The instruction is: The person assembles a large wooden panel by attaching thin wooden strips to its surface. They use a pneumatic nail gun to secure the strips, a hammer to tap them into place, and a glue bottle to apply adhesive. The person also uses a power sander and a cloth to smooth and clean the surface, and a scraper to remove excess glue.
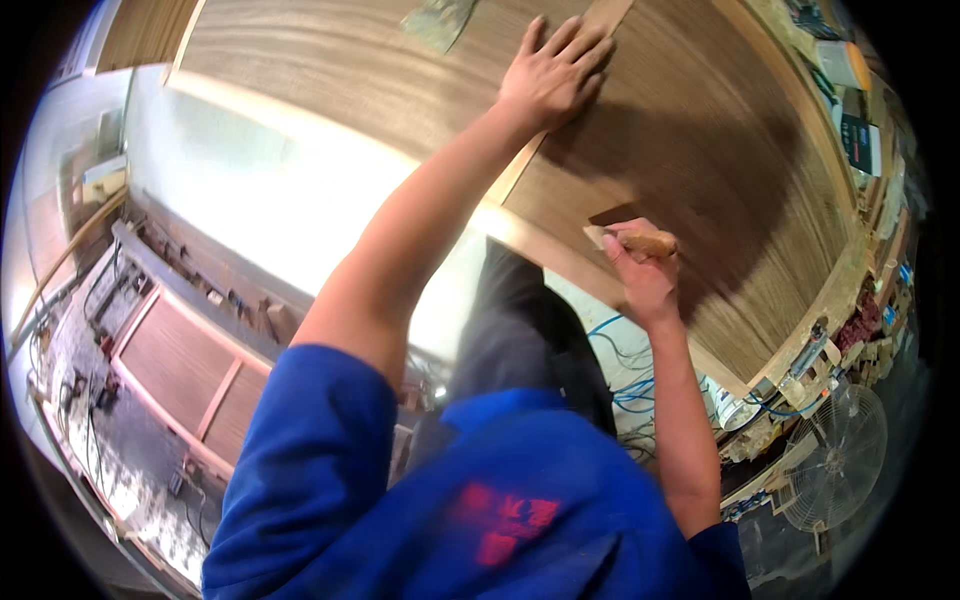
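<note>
- Panel [790, 200]: large, brown-grained, pale-edged; lies spread out in front of the person, under both hands.
- Strip [608, 13]: pale, crosses the panel's face; partly covered by the left hand.
- Left hand [555, 75]: on the panel, over the strip; fingers spread, palm down, no object seen in its grasp.
- Right hand [648, 285]: above the panel's near part; fingers curled round a tool.
- Tool [650, 242]: brown, block-like, pale at one end; held at the fingers, over the panel. Exact kind unclear; whether it touches the surface, cannot tell. Dark patch beside it: blade or shadow, undetermined.
- Step, as judged: surface work on the panel, left hand bracing or feeling, right hand at the ready with the tool.
- Next move, as judged: calls for a firm hold on the tool, an even angle to the panel, and care at the strip's edges.
- Sheet [440, 22]: greyish, lying on the panel, left of the strip.
- Fan [835, 455]: round, caged, off the panel's near right corner.
</note>
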Tool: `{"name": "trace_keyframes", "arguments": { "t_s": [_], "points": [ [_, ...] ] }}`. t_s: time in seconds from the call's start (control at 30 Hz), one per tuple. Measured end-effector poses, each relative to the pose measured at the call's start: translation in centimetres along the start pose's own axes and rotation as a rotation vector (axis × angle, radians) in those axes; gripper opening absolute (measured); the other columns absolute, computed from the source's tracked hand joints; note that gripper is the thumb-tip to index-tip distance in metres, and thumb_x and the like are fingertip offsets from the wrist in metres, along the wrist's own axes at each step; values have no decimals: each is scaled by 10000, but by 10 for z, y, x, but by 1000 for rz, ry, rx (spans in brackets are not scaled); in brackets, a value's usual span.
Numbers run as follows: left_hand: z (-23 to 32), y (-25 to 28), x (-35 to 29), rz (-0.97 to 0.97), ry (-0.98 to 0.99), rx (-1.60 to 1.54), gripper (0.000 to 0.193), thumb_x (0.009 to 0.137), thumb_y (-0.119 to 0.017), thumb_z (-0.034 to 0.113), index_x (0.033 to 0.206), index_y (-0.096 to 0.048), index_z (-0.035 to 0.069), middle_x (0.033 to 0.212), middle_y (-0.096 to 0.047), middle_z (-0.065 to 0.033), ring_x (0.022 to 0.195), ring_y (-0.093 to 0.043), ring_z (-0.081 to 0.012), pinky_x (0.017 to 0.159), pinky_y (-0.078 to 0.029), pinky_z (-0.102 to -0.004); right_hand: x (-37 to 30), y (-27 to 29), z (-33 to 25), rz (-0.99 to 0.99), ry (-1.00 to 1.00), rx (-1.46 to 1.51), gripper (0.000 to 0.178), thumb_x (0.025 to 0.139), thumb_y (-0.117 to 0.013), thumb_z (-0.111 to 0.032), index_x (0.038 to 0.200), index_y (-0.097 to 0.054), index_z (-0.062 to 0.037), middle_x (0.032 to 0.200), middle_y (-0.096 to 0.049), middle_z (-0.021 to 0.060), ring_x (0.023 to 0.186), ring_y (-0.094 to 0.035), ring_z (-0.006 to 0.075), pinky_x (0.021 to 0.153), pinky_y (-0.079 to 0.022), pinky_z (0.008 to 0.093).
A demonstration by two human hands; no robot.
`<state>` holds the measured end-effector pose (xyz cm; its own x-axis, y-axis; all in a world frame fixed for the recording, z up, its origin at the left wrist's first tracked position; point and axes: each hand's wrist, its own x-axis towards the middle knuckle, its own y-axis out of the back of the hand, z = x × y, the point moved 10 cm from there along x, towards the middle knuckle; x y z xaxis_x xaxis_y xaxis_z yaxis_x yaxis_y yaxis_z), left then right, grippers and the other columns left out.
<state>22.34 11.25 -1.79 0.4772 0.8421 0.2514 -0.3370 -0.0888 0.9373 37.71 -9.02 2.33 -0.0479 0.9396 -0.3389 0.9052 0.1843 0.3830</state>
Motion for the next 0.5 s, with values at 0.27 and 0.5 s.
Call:
{"name": "trace_keyframes", "arguments": {
  "t_s": [0.27,0.5],
  "points": [
    [4,-4,12,-284,31,37,593,1087,-503,331,1665,-385,265,1745,-332,35,1635,-234,-313,1309,-136,-625,154,127,-66,295,364,-271,93,901,-782,-21,979,-732,-30,987,-746,128,884,-729,332,772,-584,381],
    [4,-10,17,-422,73,-83,663,996,-591,270,1633,-446,158,1738,-366,-27,1613,-281,-385,1279,-138,-695,312,196,-102,387,592,-416,105,891,-744,-1,980,-702,-36,972,-728,122,900,-710,349,773,-576,412]
  ]
}}
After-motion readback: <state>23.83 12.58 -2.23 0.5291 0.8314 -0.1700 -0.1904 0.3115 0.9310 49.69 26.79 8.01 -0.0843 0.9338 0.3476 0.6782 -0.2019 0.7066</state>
